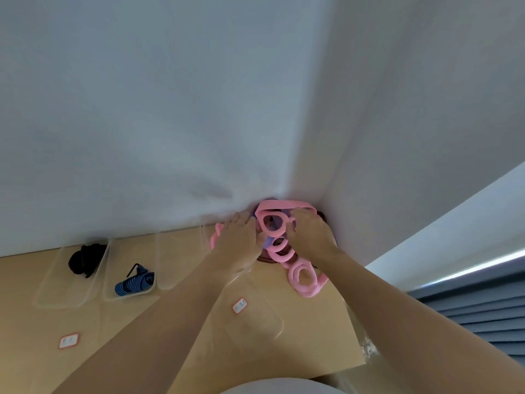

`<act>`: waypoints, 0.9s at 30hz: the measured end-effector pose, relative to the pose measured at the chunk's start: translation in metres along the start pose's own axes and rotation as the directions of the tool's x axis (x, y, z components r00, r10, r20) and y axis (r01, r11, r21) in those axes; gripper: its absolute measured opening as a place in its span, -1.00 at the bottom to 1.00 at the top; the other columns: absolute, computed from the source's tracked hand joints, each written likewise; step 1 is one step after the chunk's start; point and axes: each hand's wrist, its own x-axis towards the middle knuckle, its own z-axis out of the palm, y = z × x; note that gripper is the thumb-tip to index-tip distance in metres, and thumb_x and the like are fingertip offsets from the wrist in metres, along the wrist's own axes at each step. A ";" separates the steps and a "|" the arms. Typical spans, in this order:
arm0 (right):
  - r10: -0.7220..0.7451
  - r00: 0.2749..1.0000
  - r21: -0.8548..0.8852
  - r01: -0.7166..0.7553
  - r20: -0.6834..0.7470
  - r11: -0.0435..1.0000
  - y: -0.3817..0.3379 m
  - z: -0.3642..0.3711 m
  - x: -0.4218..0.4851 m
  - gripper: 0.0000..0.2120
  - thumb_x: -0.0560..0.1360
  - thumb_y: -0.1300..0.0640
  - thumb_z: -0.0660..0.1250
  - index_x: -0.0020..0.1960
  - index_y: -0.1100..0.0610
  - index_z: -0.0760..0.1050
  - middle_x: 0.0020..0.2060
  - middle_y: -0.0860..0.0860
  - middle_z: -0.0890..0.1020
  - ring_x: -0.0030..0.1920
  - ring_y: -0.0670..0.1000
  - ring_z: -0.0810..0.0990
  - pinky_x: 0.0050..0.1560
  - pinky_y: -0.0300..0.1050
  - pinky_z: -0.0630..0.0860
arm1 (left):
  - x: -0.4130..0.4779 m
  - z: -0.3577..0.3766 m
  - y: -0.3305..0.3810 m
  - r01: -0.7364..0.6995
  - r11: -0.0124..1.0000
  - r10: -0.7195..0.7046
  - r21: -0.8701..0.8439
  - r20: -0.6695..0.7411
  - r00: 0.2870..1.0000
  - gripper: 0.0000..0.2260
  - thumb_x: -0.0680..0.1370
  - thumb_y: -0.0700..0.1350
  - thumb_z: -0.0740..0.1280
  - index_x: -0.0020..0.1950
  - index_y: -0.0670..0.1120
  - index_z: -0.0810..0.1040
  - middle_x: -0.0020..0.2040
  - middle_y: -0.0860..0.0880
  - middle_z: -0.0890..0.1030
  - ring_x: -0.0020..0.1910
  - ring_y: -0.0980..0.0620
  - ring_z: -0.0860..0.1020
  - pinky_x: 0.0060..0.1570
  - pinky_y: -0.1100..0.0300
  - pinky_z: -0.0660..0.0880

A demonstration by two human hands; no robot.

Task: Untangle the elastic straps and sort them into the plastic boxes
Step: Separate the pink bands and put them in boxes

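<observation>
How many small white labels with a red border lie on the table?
2. One label at the front left of the table; the other label between the forearms. Arms may hide more.

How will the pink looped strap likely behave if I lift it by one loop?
Probably floppy: the pink looped strap lies in soft, uneven curves on the table. It may drag the purple strap along, since both are wound together. It looks thick and padded, so likely light.
</observation>
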 end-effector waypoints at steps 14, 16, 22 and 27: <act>0.111 0.977 0.355 -0.170 0.180 0.919 0.007 0.008 0.032 -0.79 0.62 0.06 0.21 -0.17 0.00 0.49 -0.14 0.03 0.58 -0.10 0.07 0.50 -0.18 -0.19 0.36 | 0.017 -0.005 0.042 0.268 0.907 -0.224 -0.326 0.168 0.960 -0.72 0.70 -0.20 0.10 0.31 -0.20 0.52 0.27 -0.15 0.59 0.25 -0.14 0.56 0.15 0.04 0.44; 0.134 0.973 0.377 -0.198 0.189 0.905 0.008 0.016 0.040 -0.66 0.60 0.13 0.23 -0.35 -0.01 0.33 -0.30 -0.03 0.48 -0.18 0.05 0.42 -0.30 -0.23 0.23 | 0.027 -0.009 0.041 0.387 0.819 -0.324 -0.424 0.214 0.921 -0.75 0.70 -0.16 0.17 0.31 -0.19 0.53 0.25 -0.12 0.61 0.24 -0.13 0.58 0.19 0.06 0.45; 0.217 0.912 0.610 -0.396 0.348 0.687 0.020 0.024 0.054 -0.80 0.46 0.15 0.47 -0.01 0.27 0.66 -0.20 0.19 0.68 -0.15 0.16 0.66 -0.05 0.00 0.59 | 0.027 -0.010 0.059 0.447 -0.255 -0.453 -0.857 0.515 0.728 -0.82 0.63 -0.35 0.22 0.12 -0.11 0.51 -0.15 -0.06 0.57 -0.21 0.01 0.55 -0.39 0.26 0.56; 0.140 0.857 0.600 -0.455 0.497 0.657 0.028 0.027 0.066 -0.78 0.44 0.22 0.45 -0.38 0.07 0.59 -0.54 0.00 0.54 -0.39 0.05 0.54 -0.31 -0.13 0.50 | 0.025 -0.005 0.069 0.392 -0.250 -0.517 -0.886 0.464 0.719 -0.78 0.60 -0.38 0.24 -0.05 -0.12 0.60 -0.31 -0.04 0.66 -0.31 0.01 0.57 -0.41 0.22 0.54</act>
